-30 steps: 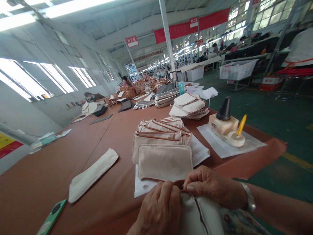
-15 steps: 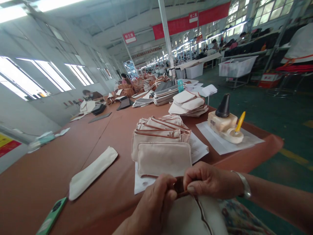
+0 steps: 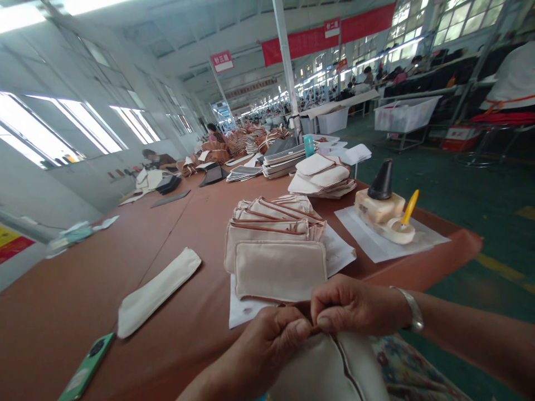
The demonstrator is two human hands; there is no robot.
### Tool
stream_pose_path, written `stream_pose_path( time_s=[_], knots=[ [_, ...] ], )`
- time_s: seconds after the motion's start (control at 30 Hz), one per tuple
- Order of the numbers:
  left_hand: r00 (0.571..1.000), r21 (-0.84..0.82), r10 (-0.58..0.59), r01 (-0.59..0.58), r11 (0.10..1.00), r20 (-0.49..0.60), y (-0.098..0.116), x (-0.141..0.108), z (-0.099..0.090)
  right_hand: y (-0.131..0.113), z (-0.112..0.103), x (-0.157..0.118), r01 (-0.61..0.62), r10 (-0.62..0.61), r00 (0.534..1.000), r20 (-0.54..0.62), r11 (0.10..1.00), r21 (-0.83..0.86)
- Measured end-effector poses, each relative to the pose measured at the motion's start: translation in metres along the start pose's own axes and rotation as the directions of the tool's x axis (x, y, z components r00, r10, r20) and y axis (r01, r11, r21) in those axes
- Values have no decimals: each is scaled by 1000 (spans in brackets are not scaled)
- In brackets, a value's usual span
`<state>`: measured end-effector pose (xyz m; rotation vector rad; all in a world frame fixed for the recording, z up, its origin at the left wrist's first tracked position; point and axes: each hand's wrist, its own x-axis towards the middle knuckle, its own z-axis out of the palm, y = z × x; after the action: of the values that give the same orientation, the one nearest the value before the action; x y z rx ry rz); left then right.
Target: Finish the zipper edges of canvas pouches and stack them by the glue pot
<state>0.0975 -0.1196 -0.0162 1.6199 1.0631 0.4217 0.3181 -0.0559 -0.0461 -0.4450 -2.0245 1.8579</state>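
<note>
Both of my hands pinch the brown upper edge of a cream leather piece with a dark slit running down it, held over my lap at the table edge. My left hand is closed on the edge from the left, thumb on top. Beside it, my right hand, with a silver bangle on the wrist, grips the same edge between thumb and curled fingers. Just beyond them lies a cream rectangular panel, in front of a pile of similar cream pieces with brown edging. The lower part of the held piece runs out of view.
A glue pot with a yellow-handled tool and a black cone stand on paper at the right. A long cream strip and a green phone lie on the brown table at left. More stacks sit farther back.
My left hand has moved right and closed up against my right hand, its fingers now folded over the edge. My right hand has stayed nearly in place.
</note>
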Motion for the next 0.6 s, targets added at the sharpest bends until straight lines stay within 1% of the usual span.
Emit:
stream_pose_path(
  time_s=[0.1,0.17,0.23,0.27,0.33,0.4,0.47,0.5,0.57,0.6],
  knots=[
    [999,26,1,-2,1000,35,6,-2,2,1,1,0,26,-26,999,19,1000,-4],
    [998,-6,37,-37,999,44,6,-3,5,1,3,0,59,-59,998,32,998,-7],
    [997,-80,75,-75,994,2,4,-4,8,3,3,0,69,-69,997,31,998,-2],
    [997,-123,74,-76,989,-24,1,-3,10,4,3,0,58,-58,998,24,998,7],
    [998,-202,40,-49,978,-51,-4,-3,11,6,3,0,26,-26,1000,6,999,36],
    [999,-277,-21,13,961,-26,-8,-2,10,8,4,1,21,-20,1000,-14,998,60],
    [998,-294,-68,70,953,16,-9,-1,10,9,8,3,48,-47,998,-31,998,48],
    [998,-276,-67,69,959,18,-8,-2,10,8,10,5,67,-66,997,-33,997,28],
    [999,-234,-26,18,972,-32,-4,-6,12,1,13,8,102,-103,994,-25,994,-33],
    [996,-222,-2,-18,975,-89,-2,-10,14,-5,13,10,123,-126,991,-32,989,-87]
  ],
)
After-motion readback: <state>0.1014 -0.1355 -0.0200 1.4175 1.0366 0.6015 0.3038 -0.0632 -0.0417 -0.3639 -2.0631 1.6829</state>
